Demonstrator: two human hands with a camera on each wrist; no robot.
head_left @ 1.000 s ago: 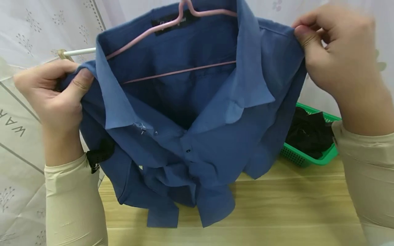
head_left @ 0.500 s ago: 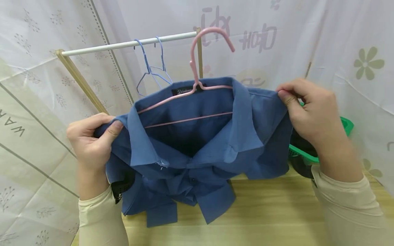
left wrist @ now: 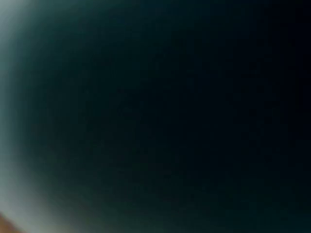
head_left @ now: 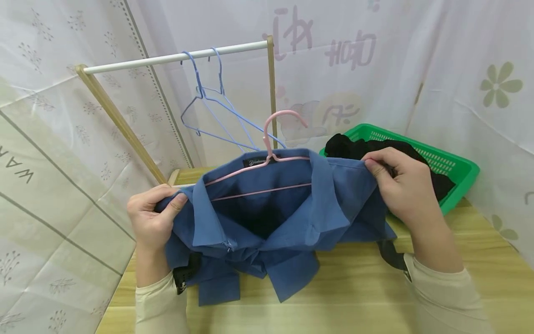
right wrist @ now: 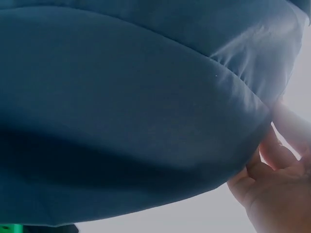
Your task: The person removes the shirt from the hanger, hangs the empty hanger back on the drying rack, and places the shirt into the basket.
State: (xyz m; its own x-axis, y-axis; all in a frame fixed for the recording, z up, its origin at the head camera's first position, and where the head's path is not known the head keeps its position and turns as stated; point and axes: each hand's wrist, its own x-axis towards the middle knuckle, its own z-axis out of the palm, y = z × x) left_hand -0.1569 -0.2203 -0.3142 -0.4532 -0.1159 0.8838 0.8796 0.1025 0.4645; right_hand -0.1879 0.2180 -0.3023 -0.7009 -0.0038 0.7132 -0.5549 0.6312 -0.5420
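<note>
A blue collared shirt (head_left: 292,222) hangs on a pink hanger (head_left: 267,134), whose hook points up above the collar. My left hand (head_left: 154,218) pinches the shirt's left-side shoulder between thumb and fingers. At the opposite shoulder, my right hand (head_left: 402,190) pinches the cloth in the same way. The shirt's lower part bunches and drops toward the table. In the right wrist view, the blue shirt (right wrist: 136,97) fills most of the picture, with the right hand (right wrist: 277,179) gripping its edge. Dark, blurred cloth covers nearly all of the left wrist view.
Behind the shirt stands a rack with a white rail (head_left: 175,58) and wooden posts. Two blue hangers (head_left: 200,93) hang from that rail. A green basket (head_left: 463,171) with black clothing (head_left: 440,185) sits at the right on the wooden table (head_left: 354,287). Printed curtains surround the table.
Both hands have lowered the shirt in the head view and come closer together. The pink hook, rack and blue hangers have come into sight, and more of the green basket shows.
</note>
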